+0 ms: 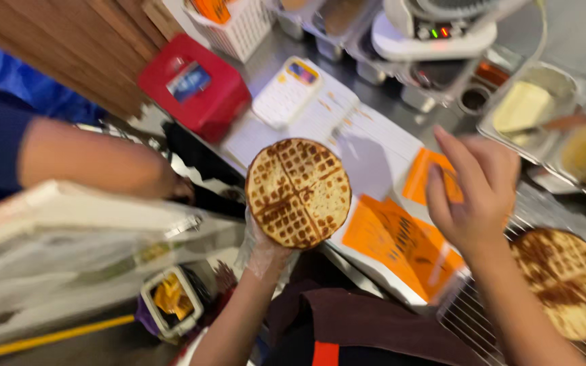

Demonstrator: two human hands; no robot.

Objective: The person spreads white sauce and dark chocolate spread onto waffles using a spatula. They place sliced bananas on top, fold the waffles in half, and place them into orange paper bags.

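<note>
Waffle [298, 193], round and browned, sits at the centre of the view, held up on the left hand [260, 245], which wears a thin clear glove. The fingers are mostly hidden behind the waffle, closed under its lower edge and gripping it. The right hand [473, 193] is bare, at three o'clock from the waffle and well apart from it, fingers spread open and holding nothing, hovering over orange paper sleeves [398, 240] that lie on the counter [374, 146].

At four o'clock, near the right wrist, a second waffle [564, 281] lies on a wire rack [473, 318]. At twelve o'clock from the held waffle a white calculator-like device [286, 95] rests on a lined sheet [334, 125]; past it, at eleven o'clock, stands a red box [194, 85]. At one o'clock a white machine [435, 30] stands at the back of the counter, and at two o'clock metal trays [530, 112] hold pale yellow spreads.

Another person's arm [93, 163] reaches in from nine o'clock, and below it a blurred white box [69, 217] crosses the left of the view. At seven o'clock a small tub [171, 298] with yellow contents sits low.
</note>
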